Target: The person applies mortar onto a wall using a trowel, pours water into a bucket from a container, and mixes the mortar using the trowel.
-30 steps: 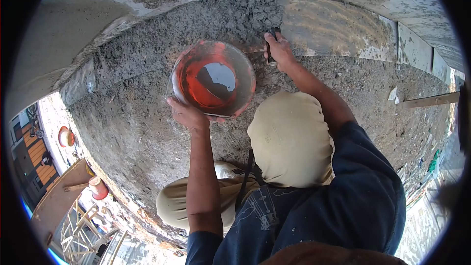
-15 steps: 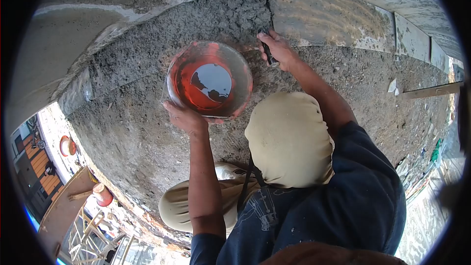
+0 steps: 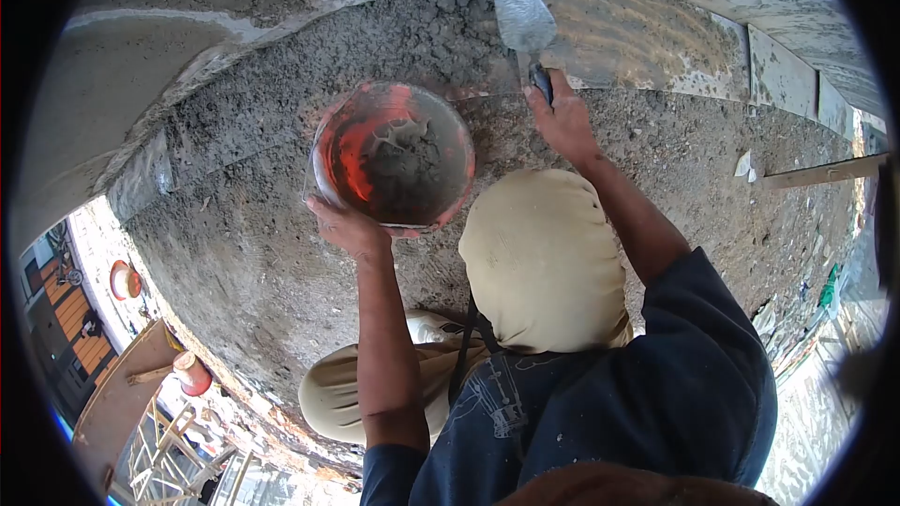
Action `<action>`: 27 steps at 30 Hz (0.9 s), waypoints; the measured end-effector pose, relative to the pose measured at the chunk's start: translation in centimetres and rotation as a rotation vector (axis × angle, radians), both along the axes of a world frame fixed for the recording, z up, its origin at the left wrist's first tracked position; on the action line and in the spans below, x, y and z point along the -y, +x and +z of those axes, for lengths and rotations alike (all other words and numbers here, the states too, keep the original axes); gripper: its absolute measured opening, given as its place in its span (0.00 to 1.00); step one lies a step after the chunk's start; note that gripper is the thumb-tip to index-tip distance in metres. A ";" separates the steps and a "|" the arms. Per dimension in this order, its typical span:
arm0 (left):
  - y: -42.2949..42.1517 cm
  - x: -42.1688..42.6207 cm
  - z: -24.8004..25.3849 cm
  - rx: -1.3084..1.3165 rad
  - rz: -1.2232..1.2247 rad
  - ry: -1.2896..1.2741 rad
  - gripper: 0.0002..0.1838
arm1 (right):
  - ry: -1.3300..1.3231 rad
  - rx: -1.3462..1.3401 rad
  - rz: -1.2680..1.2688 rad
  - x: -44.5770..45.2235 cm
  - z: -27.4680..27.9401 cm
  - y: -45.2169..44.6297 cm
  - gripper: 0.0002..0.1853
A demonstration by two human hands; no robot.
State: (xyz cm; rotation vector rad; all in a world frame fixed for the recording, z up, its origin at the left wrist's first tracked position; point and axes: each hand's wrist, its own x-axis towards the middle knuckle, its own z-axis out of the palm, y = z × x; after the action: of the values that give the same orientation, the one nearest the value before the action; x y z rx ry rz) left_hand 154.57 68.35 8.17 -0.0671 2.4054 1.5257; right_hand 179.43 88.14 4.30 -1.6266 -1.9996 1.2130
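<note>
My left hand [image 3: 349,228] grips the near rim of a red-orange bucket [image 3: 352,152], which is tilted so that its mouth faces me. Wet grey mortar [image 3: 417,164] lies inside it. In my right hand [image 3: 564,122] is the black handle of a trowel [image 3: 525,15]. The trowel's pale, smeared blade points away from me, above the edge of a wet mortar bed [image 3: 441,23] and a board [image 3: 637,28]. My right hand is to the right of the bucket, apart from it.
Mortar-smeared concrete [image 3: 141,84] curves along the far left. A wooden strip [image 3: 825,171] juts in from the right. Rough ground [image 3: 253,253] lies around my knees. At the lower left are a reddish bucket [image 3: 192,373], another container [image 3: 124,279] and a curved panel [image 3: 131,394].
Mortar now covers the bucket's bottom, where a shiny pale patch showed before. My right hand has shifted slightly right, and the trowel blade has come up into view. My left hand stays on the bucket.
</note>
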 end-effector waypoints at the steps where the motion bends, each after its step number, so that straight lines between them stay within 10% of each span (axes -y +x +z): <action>1: -0.1 0.1 0.1 0.033 0.026 0.004 0.38 | -0.014 0.052 -0.103 -1.8 -3.4 0.7 0.21; 14: -1.1 2.4 0.0 -0.002 -0.151 -0.295 0.37 | -0.063 0.293 -0.249 12.0 -1.7 13.1 0.18; 18: -1.1 1.9 -0.5 -0.127 -0.153 -0.431 0.36 | -0.046 -0.012 -0.220 10.3 -2.8 11.3 0.17; 23: -1.2 2.0 -0.8 -0.045 -0.114 -0.250 0.32 | -0.954 -0.773 -0.409 11.2 -6.1 7.1 0.18; 27: -0.1 0.8 1.2 0.080 -0.034 0.023 0.37 | -0.738 -0.480 -0.410 11.2 -8.1 1.3 0.17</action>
State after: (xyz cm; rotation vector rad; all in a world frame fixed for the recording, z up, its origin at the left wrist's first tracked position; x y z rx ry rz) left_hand 154.49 67.57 9.40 -0.0799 2.3145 1.5066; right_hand 180.74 76.96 -3.76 -1.6771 -0.9071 2.0452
